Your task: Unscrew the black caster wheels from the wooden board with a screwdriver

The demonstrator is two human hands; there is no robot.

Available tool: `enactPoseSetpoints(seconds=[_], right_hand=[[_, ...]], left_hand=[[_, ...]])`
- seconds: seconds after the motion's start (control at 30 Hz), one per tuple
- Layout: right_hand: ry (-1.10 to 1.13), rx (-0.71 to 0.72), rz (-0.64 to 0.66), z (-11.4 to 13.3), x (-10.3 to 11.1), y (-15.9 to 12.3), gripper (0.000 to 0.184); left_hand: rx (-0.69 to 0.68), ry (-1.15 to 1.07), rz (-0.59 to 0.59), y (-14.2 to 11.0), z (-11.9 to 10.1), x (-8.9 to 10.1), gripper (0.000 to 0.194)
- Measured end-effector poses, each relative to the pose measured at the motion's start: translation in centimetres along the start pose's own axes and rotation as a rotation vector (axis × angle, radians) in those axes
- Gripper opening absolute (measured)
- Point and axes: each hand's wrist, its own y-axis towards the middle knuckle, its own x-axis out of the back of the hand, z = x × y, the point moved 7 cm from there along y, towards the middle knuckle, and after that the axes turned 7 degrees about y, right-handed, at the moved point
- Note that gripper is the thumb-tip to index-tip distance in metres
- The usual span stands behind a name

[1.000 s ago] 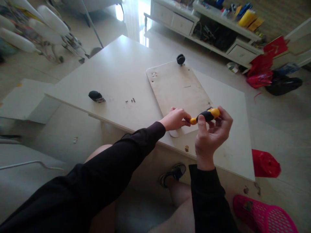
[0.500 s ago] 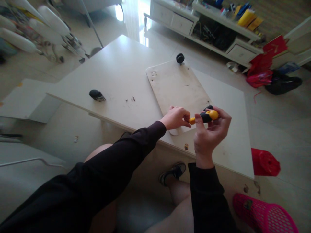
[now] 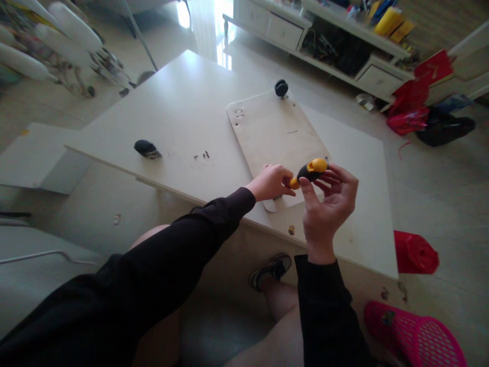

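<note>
A yellow-and-black screwdriver [image 3: 308, 172] is held between my hands over the near right part of a pale wooden board [image 3: 273, 130]. My left hand [image 3: 272, 182] pinches its yellow front end. My right hand [image 3: 330, 206] has the thumb against the black part of the handle, with the fingers curled behind it. Any shaft or tip is hidden by the left fingers. One black caster wheel [image 3: 281, 88] stands on the board's far corner. Another caster [image 3: 146, 149] lies on the white table [image 3: 179, 102], left of several small screws [image 3: 206, 154].
A small yellow sticker [image 3: 291, 230] is near the table's front edge. A pink mesh basket [image 3: 416, 331] and a red roll [image 3: 416, 253] are on the floor at right. A white cabinet [image 3: 282, 33] stands beyond the table, with red and black bags [image 3: 445, 130] beside it.
The screwdriver's rear end has swung up and left, away from the right palm, and its handle has turned. My right fingers have loosened and spread a little. The view has shifted slightly.
</note>
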Motion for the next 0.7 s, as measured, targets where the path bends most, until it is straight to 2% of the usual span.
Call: enactPoseSetpoints(seconds=[0.13,0.37,0.57,0.7], right_hand=[[-0.034,-0.015,-0.001,0.10,-0.27,-0.05,0.051],[-0.028,0.010,-0.016,0.45,-0.12,-0.31,0.048],[-0.075,0.000,-0.007,0.45,-0.29,-0.43,0.052],[-0.007,0.008,-0.005,0.54,-0.50,-0.29,0.050]], left_hand=[[-0.022,-0.022,0.014,-0.10,-0.07,0.02,0.017],[-0.115,-0.143,0.107,-0.40,-0.20,0.10,0.008],[-0.081,-0.108,0.064,-0.13,-0.24,-0.23,0.006],[-0.080,-0.094,0.043,-0.14,-0.08,-0.08,0.010]])
